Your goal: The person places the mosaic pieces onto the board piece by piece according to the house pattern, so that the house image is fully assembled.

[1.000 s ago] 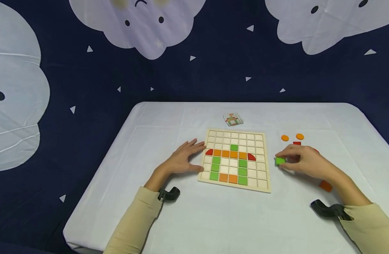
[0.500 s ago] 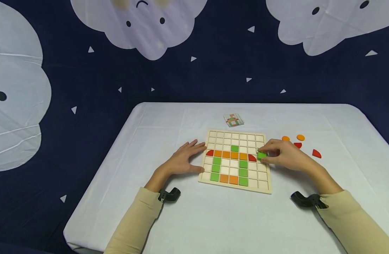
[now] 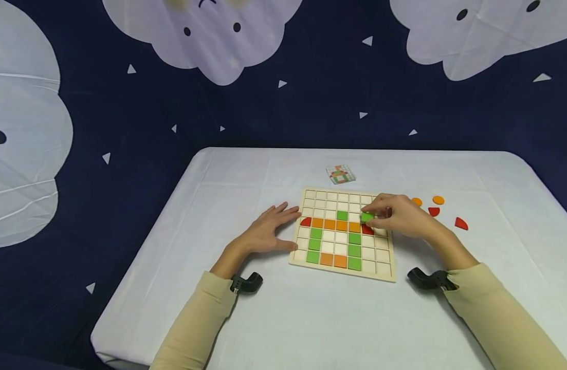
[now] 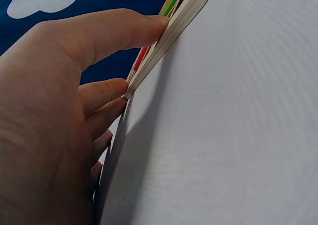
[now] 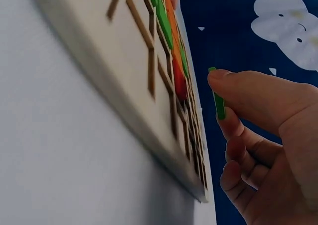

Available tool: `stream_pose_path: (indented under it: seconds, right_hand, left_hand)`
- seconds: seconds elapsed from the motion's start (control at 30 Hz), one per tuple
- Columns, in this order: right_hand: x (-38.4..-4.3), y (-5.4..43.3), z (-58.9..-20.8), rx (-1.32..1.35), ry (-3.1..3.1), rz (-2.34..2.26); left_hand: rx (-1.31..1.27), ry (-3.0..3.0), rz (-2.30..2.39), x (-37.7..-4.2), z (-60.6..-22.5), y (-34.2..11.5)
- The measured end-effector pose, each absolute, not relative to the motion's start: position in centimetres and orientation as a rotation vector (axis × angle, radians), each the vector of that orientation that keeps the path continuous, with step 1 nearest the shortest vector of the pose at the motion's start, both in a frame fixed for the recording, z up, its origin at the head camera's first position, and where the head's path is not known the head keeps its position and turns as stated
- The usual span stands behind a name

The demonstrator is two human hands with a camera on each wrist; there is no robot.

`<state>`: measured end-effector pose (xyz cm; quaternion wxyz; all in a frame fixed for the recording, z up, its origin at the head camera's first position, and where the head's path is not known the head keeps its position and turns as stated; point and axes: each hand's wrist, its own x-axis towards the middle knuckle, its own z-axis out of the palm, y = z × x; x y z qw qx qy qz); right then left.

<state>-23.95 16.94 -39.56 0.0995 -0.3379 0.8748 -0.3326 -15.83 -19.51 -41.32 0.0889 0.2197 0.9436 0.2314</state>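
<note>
A wooden grid board [image 3: 377, 267] lies on the white table, with green and orange square tiles and two red quarter-round tiles set in its cells. My left hand [image 3: 267, 231] rests at the board's left edge, fingers spread and straight; in the left wrist view its thumb and fingertips touch the wooden rim [image 4: 171, 41]. Over the board's right half, my right hand [image 3: 401, 216] pinches a green square tile [image 3: 366, 218] between thumb and fingers. The right wrist view shows that green tile [image 5: 217, 100] held edge-on, raised off the board.
A small pattern card [image 3: 341, 174] lies behind the board. To the right are two orange round tiles [image 3: 438, 200], a red tile [image 3: 433, 211] and a red quarter-round tile [image 3: 461, 223]. A dark cloth with clouds [image 3: 311, 113] hangs behind the table.
My right hand has carried the green tile leftward from the loose pieces to over the board. My left hand stays at the board's left edge.
</note>
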Motion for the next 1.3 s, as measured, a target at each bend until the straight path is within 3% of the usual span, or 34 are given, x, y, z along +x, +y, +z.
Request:
stream_pose_path:
  seconds: [1.3]
  right_hand:
    - [-26.4, 9.0, -40.1, -1.178, 2.462, -0.911]
  left_hand:
    - [0.672, 2.811, 0.716, -16.0, -41.6, -19.6]
